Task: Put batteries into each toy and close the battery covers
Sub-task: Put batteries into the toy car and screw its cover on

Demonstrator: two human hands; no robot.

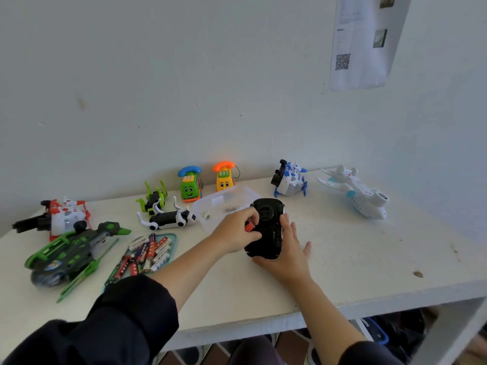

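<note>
A black toy car [266, 227] lies upside down in the middle of the white table [369, 259]. My right hand [287, 254] cradles its near and right side, fingers mostly straight along the body. My left hand [238, 230] grips a small tool with a red-orange handle [249, 227] against the car's underside. A teal tray [171, 241] left of my forearm holds several red and white batteries [150, 251].
A clear plastic box [237, 197] with small parts stands behind the car. Toys line the table: green helicopter [71, 254], red-white toy [63, 214], green insect and white-black dog [171, 217], two toy phones [205, 183], blue-white robot [290, 179], white plane [355, 192].
</note>
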